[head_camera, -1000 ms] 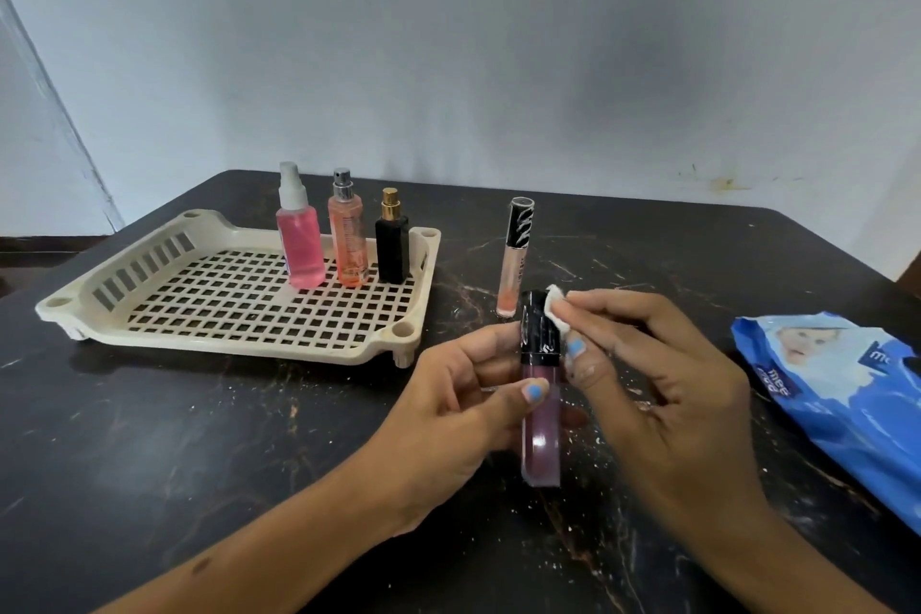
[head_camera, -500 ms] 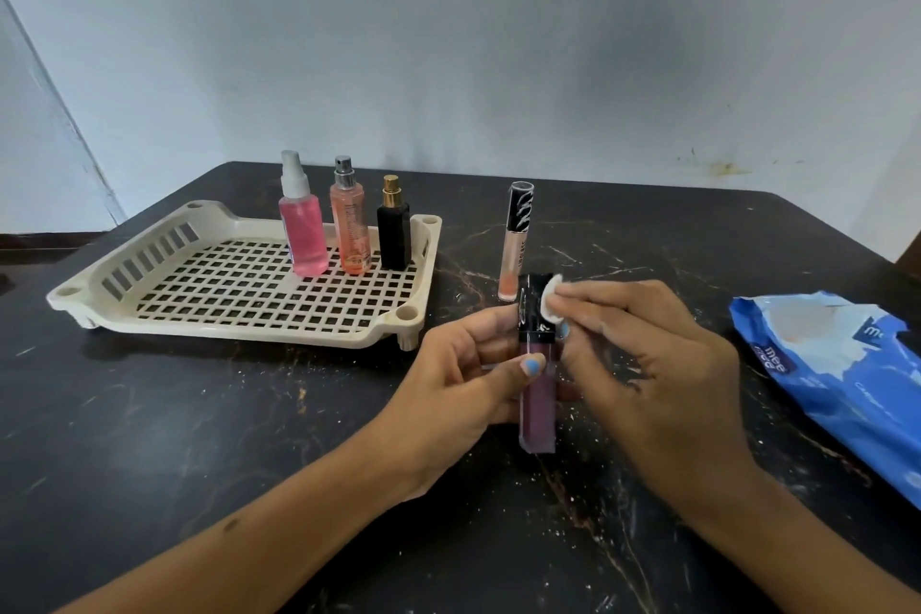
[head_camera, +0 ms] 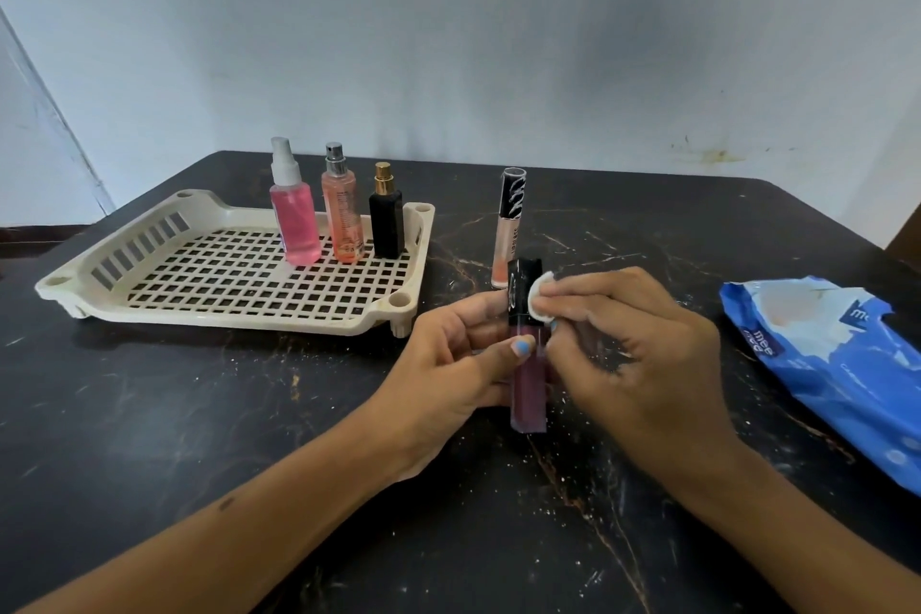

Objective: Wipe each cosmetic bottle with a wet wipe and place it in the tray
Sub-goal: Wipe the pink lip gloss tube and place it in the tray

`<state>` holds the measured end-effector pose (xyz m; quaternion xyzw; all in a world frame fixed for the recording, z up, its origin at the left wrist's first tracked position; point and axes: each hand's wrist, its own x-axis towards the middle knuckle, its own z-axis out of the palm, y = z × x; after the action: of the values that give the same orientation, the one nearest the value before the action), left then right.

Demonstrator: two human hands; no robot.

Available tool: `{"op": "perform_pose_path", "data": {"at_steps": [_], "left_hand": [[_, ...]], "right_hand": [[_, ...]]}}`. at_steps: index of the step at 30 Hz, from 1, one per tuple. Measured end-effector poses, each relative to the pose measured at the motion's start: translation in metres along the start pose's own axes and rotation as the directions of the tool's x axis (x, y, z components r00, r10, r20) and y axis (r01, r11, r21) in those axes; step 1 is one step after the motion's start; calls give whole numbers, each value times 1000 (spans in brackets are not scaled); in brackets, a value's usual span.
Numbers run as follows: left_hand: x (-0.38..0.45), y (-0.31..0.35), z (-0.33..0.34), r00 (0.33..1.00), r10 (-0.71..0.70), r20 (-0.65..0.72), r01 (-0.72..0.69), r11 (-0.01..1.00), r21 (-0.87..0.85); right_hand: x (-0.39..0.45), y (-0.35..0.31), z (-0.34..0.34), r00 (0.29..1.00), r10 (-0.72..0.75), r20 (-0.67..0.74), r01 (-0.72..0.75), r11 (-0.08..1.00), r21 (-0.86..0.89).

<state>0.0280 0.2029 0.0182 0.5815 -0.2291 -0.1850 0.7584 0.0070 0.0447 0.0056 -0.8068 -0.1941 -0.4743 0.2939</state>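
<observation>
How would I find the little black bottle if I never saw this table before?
Look at the cream tray on the table's left side. Three bottles stand along its back edge; the black bottle is the rightmost, by the corner. It's the shortest, dark and square with a gold top, unlike its see-through pink neighbours.

Black counter point(head_camera: 209, 414), marble-like, pale veins and white specks. Cream slotted tray point(head_camera: 234, 309) stands on feet at far left. Peach lip gloss tube point(head_camera: 507, 234) upright just right of tray, apart from it. Blue wet wipe pack point(head_camera: 842, 364) lies flat at right edge, torn flap open.
</observation>
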Motion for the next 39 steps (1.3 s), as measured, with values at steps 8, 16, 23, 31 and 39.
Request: {"op": "perform_pose_path", "data": {"at_steps": [8, 16, 23, 31, 39], "left_hand": [[0, -2, -2, 1000, 5, 2, -5, 1000, -7], [-1, -1, -2, 999, -22, 35, 21, 999, 25], [-1, 2, -5, 998, -55, 35, 56, 998, -13], [1, 4, -6, 994, -93, 64, 95, 995, -26], [1, 4, -5, 994, -91, 65, 94, 994, -49]], "right_hand": [[0, 1, -1, 1000, -12, 2, 12, 1000, 1], [-1, -1, 0, 999, -48, -16, 48, 999, -14], [0, -1, -3, 999, -51, 20, 50, 999, 17], [-2, 3, -2, 1000, -4, 11, 4, 1000, -27], [-1, -2, -4, 999, -39, -5, 39, 999, 3]]}}
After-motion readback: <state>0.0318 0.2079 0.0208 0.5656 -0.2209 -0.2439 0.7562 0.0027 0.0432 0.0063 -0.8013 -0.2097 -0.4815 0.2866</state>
